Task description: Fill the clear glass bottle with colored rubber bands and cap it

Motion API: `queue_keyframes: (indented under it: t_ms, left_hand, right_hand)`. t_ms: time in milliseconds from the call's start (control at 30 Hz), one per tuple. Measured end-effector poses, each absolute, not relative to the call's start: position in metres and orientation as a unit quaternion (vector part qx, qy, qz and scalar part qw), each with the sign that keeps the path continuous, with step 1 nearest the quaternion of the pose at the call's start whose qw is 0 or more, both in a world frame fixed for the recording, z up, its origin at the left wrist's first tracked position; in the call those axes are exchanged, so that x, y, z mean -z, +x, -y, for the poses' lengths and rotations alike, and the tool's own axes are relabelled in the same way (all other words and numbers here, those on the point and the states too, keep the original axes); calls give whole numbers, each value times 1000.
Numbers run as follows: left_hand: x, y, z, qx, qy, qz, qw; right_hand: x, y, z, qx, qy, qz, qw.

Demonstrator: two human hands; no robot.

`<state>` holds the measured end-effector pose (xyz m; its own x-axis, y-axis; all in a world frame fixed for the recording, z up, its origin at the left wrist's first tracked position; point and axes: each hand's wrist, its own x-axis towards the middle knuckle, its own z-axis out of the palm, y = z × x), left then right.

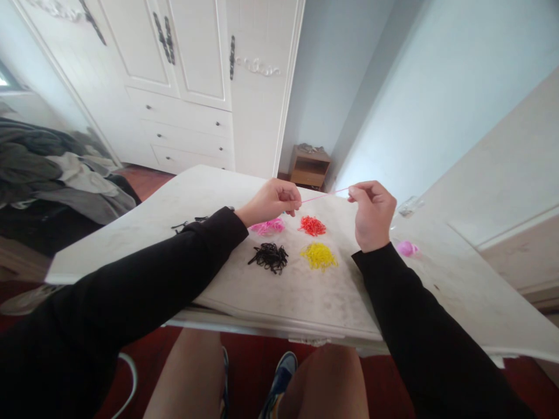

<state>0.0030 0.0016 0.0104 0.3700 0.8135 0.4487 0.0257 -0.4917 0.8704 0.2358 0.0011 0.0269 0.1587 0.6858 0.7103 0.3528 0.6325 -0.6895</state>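
A thin pink rubber band (pixel 323 195) is stretched in the air between my two hands, above the far part of the white table. My left hand (pixel 275 201) pinches its left end, and my right hand (pixel 372 212) grips the other end. Below them lie small heaps of rubber bands: a pink heap (pixel 268 226) partly behind my left wrist, a red heap (pixel 312 225), a black heap (pixel 269 258) and a yellow heap (pixel 320 256). A few loose black bands (pixel 180 226) lie left of my left forearm.
The white table (pixel 244 297) spans the space before my knees. On its right are a pink bundle (pixel 407 248) and a clear plastic item (pixel 410 206). Clothes (pixel 56 174) are piled at left; a white wardrobe (pixel 183 99) and a small wooden cabinet (pixel 310 169) stand behind.
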Motion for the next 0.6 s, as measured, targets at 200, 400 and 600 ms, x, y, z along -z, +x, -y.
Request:
queue_keyframes:
  t_ms: [200, 400, 600]
  left_hand:
    - [-13, 4, 2, -474, 726, -283, 409]
    - [-22, -15, -3, -416, 797, -310, 310]
    - [-27, -42, -12, -311, 867, -343, 184]
  right_hand:
    - [-17, 216, 15, -196, -389, 712, 551]
    - [-23, 220, 16, -196, -388, 689, 580]
    - [-23, 225, 13, -196, -387, 701, 566]
